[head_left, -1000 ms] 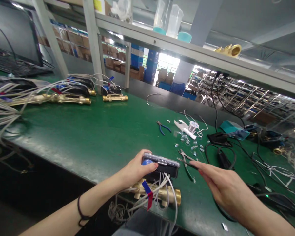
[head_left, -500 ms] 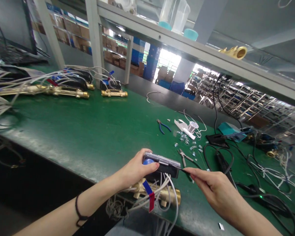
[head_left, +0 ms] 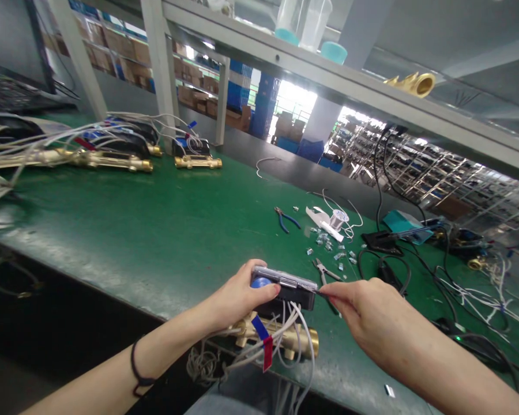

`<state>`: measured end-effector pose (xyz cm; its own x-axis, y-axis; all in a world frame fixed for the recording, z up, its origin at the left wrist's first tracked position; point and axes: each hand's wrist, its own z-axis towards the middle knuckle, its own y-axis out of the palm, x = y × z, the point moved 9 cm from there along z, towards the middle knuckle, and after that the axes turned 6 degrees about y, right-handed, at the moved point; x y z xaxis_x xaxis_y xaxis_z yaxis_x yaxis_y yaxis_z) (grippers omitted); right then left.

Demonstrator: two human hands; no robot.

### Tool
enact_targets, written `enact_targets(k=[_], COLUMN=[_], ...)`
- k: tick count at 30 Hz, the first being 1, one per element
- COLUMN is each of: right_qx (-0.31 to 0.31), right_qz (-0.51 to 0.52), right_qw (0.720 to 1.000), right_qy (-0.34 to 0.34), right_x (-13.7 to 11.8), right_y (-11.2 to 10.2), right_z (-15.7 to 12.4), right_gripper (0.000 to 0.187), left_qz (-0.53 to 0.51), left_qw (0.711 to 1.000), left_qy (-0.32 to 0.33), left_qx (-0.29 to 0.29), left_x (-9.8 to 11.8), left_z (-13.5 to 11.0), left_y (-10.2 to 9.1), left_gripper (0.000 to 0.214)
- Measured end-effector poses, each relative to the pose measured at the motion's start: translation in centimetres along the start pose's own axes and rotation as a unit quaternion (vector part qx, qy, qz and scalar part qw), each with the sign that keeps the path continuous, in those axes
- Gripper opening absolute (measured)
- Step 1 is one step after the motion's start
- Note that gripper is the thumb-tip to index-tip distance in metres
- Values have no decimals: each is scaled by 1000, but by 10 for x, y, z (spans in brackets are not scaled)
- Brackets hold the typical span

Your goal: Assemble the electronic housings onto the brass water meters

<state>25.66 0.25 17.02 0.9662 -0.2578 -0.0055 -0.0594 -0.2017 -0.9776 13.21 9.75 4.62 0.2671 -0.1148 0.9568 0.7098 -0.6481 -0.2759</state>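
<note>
Brass water meter [head_left: 281, 341] with black electronics housing [head_left: 285, 301], at the front edge of a green worktop [head_left: 112, 202], in a forward-and-down view from the head. Left hand [head_left: 242, 294] clamped on the housing, fingers and thumb closed around its near end, beside a blue dome [head_left: 260, 282] under a clear cover [head_left: 283, 276]. Right hand [head_left: 367, 311] pinched together on a thin dark pointed tool [head_left: 326, 294], exact type too small to tell, its tip touching the far end of the housing. White wires [head_left: 296, 328] running from the housing across the brass body, with a blue and red tag [head_left: 263, 340] on the bundle and a loose wire coil [head_left: 203, 363] below. Dark cord bracelet [head_left: 135, 369] on the left wrist. Just beyond the right hand, small cutters [head_left: 324, 271] among scattered metal clips [head_left: 324, 243]; farther back, blue-handled pliers [head_left: 285, 219] and a solder spool [head_left: 337, 219] on white paper [head_left: 318, 216]. To the right, tangled black cables [head_left: 389, 271] and a teal box [head_left: 402, 220]. Toward the rear of the worktop, a row of wired brass meters [head_left: 108, 161]. Overhead, a metal shelf [head_left: 328, 75] carrying a brass fitting [head_left: 415, 85] and two clear beakers [head_left: 303, 20].
</note>
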Motion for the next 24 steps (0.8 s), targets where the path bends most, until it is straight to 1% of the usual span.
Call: enact_targets(k=[2,4,7,9,11,12,15,17,18,20,24], right_qx=[-6,-2,40,82,128,150,241,280,288,280,235], right_qz=[-71,-119,-144,-141,-116,-91,-28,21,47,86,59], right_qw=[997,992,988,986,984,984,969,957,954,955,970], right_qy=[20,33,28,30,35,22,53,75,74,45,-12], right_x=[-12,-20,-21,-15,-8,-9,-6,-3,-2,2,12], right_y=[-7,-12,-8,5,24,36,61,68,69,64,40], right_z=[1,2,-3,-10,-21,-26,-41,-46,-46,-44,-47], right_gripper=[25,23,27,31,39,42,46,46,45,41,37], left_qz=[-3,-8,-18,-25,-32,-35,-42,-43,-43,-40,-36], left_qw=[1000,1000,1000,1000,999,999,999,999,999,999,999], left_qy=[-4,-6,-5,-6,-8,-8,-5,-1,1,3,-2], left_qx=[-1,-2,1,5,10,12,16,16,17,22,36], left_x=[-1,-3,-4,-4,-4,-3,-2,-1,-1,-1,-3], left_z=[0,0,0,0,-1,-1,-1,-1,0,0,0], left_y=[1,2,3,3,3,3,3,3,3,2,1], left_gripper=[65,65,69,71,73,74,76,79,80,82,85])
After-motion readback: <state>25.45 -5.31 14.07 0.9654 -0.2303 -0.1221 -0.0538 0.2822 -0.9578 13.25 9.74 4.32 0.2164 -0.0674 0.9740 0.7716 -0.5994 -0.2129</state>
